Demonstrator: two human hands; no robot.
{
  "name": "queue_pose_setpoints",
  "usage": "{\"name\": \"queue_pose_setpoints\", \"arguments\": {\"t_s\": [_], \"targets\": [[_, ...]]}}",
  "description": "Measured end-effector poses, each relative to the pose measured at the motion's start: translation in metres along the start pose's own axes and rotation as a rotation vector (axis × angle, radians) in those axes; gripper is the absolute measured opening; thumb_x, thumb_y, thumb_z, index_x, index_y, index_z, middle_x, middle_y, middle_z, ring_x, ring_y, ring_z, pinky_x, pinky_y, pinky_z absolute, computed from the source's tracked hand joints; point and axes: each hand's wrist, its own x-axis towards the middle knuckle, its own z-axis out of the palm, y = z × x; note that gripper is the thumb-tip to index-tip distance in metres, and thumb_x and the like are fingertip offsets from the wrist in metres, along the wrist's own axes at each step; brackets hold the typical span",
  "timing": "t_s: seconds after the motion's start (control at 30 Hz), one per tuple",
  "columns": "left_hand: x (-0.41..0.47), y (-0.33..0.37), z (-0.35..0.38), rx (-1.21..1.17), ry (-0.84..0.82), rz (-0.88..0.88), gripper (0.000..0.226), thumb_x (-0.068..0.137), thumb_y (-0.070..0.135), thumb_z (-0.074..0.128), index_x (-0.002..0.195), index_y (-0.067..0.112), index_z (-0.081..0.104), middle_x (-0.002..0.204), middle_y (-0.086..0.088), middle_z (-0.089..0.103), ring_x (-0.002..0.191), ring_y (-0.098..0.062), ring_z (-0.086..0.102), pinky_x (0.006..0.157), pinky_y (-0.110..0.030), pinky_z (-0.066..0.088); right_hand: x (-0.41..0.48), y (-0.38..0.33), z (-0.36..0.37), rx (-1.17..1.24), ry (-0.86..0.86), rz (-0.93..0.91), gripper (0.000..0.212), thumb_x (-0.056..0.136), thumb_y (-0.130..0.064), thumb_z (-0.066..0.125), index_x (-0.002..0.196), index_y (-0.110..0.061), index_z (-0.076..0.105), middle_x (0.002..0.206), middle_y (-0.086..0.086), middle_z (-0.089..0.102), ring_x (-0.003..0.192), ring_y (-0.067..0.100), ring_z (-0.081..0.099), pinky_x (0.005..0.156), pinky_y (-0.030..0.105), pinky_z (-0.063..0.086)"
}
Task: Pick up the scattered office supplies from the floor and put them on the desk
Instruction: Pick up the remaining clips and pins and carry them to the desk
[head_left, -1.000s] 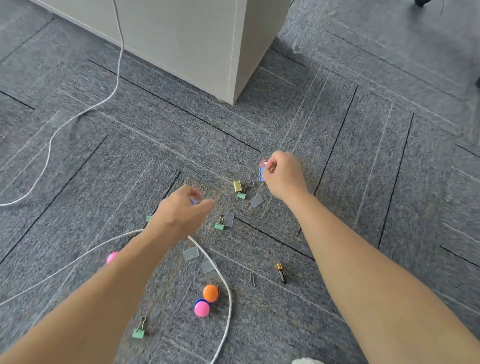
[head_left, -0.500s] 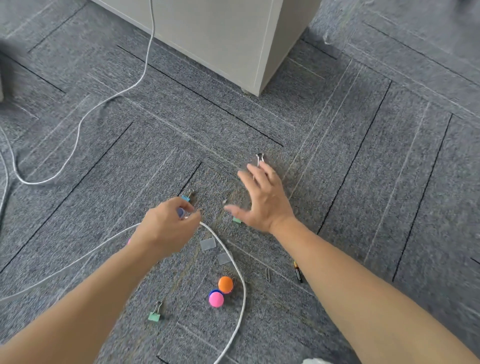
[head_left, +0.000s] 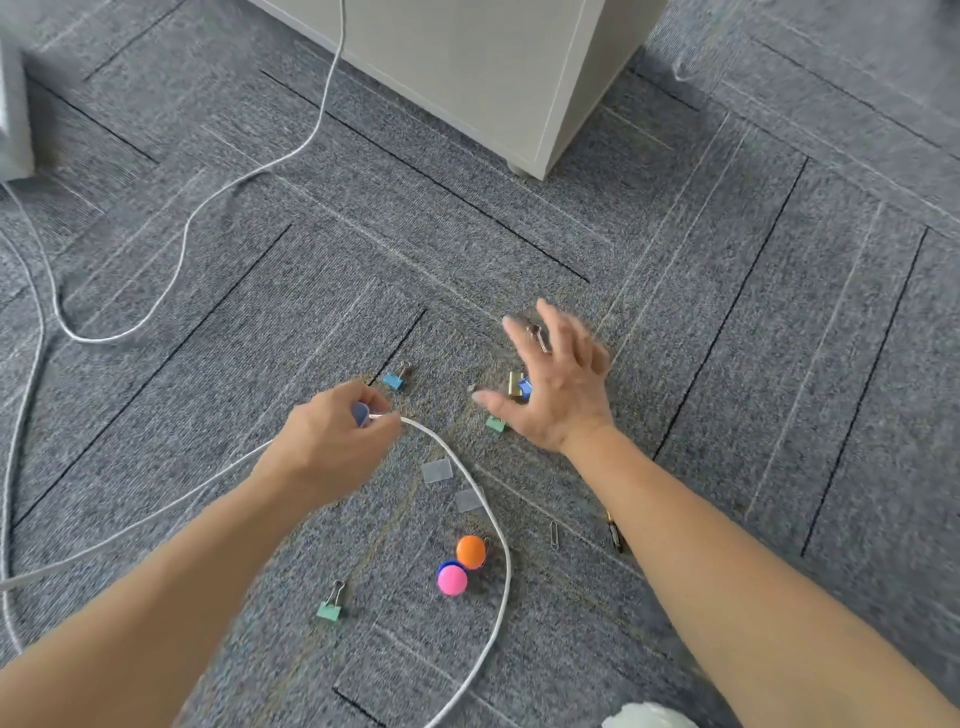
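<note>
Left hand (head_left: 332, 441) and right hand (head_left: 561, 400) are seen bare. Left forearm (head_left: 156, 587) and right forearm (head_left: 727, 571) are uncovered right out to the frame edges. Right-hand fingertips (head_left: 553, 325) are smeared by motion blur, so nail detail can't be read. A whitish patch (head_left: 644, 717) is caught at the bottom edge, beside the right forearm; clothing or not can't be told.

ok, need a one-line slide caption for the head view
Left hand pinches a small blue item; open right hand hovers over binder clips scattered on grey carpet.
</note>
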Motion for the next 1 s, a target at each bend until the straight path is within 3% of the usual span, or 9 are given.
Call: {"name": "queue_pose_setpoints", "arguments": {"t_s": [0.1,0.2,0.3,0.4,0.6,0.7,0.77,0.87,1.0], "targets": [[-0.003,-0.007,-0.002,-0.011,-0.02,0.009,0.011,0.092,0.038,0.059,0.094,0.027,0.06,0.064,0.004,0.058,0.048,-0.011,0.045,0.043,-0.021,0.037,-0.015,-0.017,0.008,0.0,-0.14,-0.032,0.096,0.076,-0.087,0.03,0.154,-0.031,0.025,0.165,0.009,0.005,0.151,0.032,-0.001,0.119,0.056,0.01],[-0.006,-0.012,-0.003,-0.036,-0.034,0.018,0.011,0.091,0.038,0.058,0.095,0.028,0.059,0.064,0.004,0.056,0.05,-0.011,0.044,0.047,-0.024,0.038,-0.031,-0.027,0.027,0.047,0.002,-0.052,0.08,0.084,-0.069,0.047,0.145,-0.016,0.047,0.154,0.018,0.035,0.146,0.039,0.024,0.116,0.054,0.024],[-0.012,-0.016,-0.005,-0.044,-0.027,0.028,0.011,0.091,0.038,0.059,0.093,0.027,0.06,0.063,0.005,0.052,0.052,-0.012,0.043,0.051,-0.026,0.039,-0.041,-0.029,0.047,0.072,0.333,-0.146,0.035,0.089,-0.039,0.06,0.111,-0.014,0.071,0.117,0.011,0.063,0.117,0.033,0.052,0.095,0.053,0.044],[-0.019,-0.02,-0.007,-0.015,-0.026,0.031,0.01,0.092,0.038,0.058,0.095,0.029,0.06,0.07,0.0,0.06,0.053,-0.013,0.045,0.052,-0.026,0.041,-0.038,-0.025,0.046,0.023,0.42,-0.209,0.015,0.091,-0.028,0.06,0.091,-0.016,0.069,0.096,0.004,0.063,0.093,0.027,0.053,0.081,0.042,0.045],[-0.028,-0.027,-0.014,-0.069,-0.065,0.017,0.011,0.091,0.04,0.059,0.095,0.03,0.059,0.069,0.0,0.058,0.052,-0.012,0.045,0.048,-0.026,0.04,-0.011,-0.004,0.028,-0.048,0.408,-0.237,0.018,0.093,-0.019,0.055,0.078,-0.011,0.063,0.079,0.004,0.061,0.065,0.02,0.056,0.056,0.035,0.051],[-0.03,-0.028,-0.018,-0.117,-0.052,-0.001,0.01,0.091,0.038,0.06,0.096,0.029,0.061,0.084,-0.014,0.069,0.057,-0.014,0.051,0.047,-0.027,0.042,-0.004,-0.006,0.003,0.291,0.521,0.166,0.009,0.085,-0.009,0.066,0.077,-0.008,0.063,0.075,0.002,0.059,0.06,0.018,0.052,0.051,0.017,0.038],[-0.032,-0.028,-0.021,-0.15,-0.043,-0.011,0.008,0.092,0.035,0.06,0.095,0.027,0.062,0.093,-0.019,0.069,0.059,-0.015,0.051,0.049,-0.027,0.042,-0.002,-0.01,-0.011,0.52,0.612,0.496,0.007,0.081,-0.009,0.067,0.076,-0.012,0.063,0.073,-0.003,0.059,0.06,0.019,0.054,0.05,0.018,0.036],[-0.033,-0.024,-0.022,-0.211,-0.043,-0.021,0.006,0.093,0.027,0.061,0.094,0.022,0.062,0.091,-0.019,0.069,0.066,-0.02,0.053,0.057,-0.033,0.043,-0.001,-0.003,-0.033,1.395,0.743,0.983,0.011,0.08,-0.003,0.058,0.076,-0.013,0.059,0.07,0.003,0.062,0.055,0.019,0.057,0.055,0.032,0.046],[-0.034,-0.018,-0.02,-0.23,-0.045,-0.035,0.006,0.094,0.025,0.061,0.095,0.02,0.063,0.088,-0.012,0.067,0.068,-0.021,0.055,0.06,-0.034,0.044,-0.023,0.008,-0.054,2.381,0.588,0.964,0.009,0.095,-0.009,0.046,0.097,-0.004,0.053,0.081,0.013,0.062,0.06,0.022,0.065,0.066,0.034,0.054]]}}
